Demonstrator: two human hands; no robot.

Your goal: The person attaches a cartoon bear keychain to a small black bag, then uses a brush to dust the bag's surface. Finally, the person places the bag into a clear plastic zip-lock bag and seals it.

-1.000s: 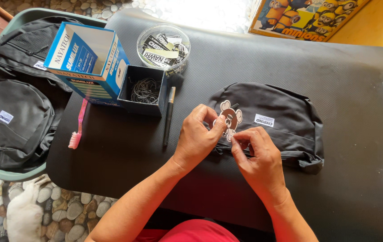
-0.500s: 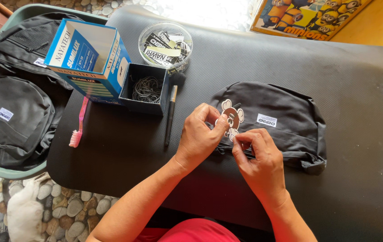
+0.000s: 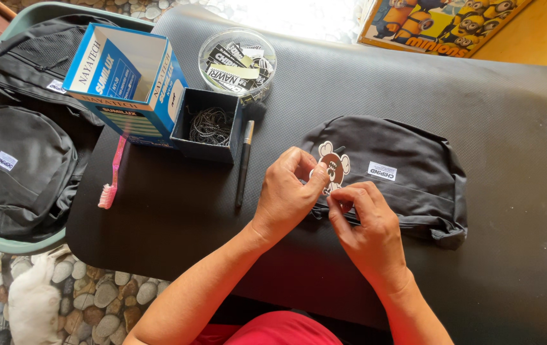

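The left hand point(image 3: 289, 191) pinches the cartoon skull charm point(image 3: 333, 167) at its edge, steadying it against the black pouch point(image 3: 401, 172), while the right hand point(image 3: 366, 220) closes its fingertips on the charm's lower end, probably where it fastens near the zip. Left of the hands, within easy reach, lie a pink toothbrush point(image 3: 112, 176), an open blue box point(image 3: 126, 76), a small black box of chains point(image 3: 209, 124), a black pen point(image 3: 244, 160) and a round tub of labels point(image 3: 236, 61). Everything sits on a black padded table point(image 3: 491, 268) above a pebble floor point(image 3: 5, 281).

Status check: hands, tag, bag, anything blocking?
Left hand and right hand both pinch the skull-shaped tag. Tag lies on the dark bag. Black pen left of the hands, not blocking.
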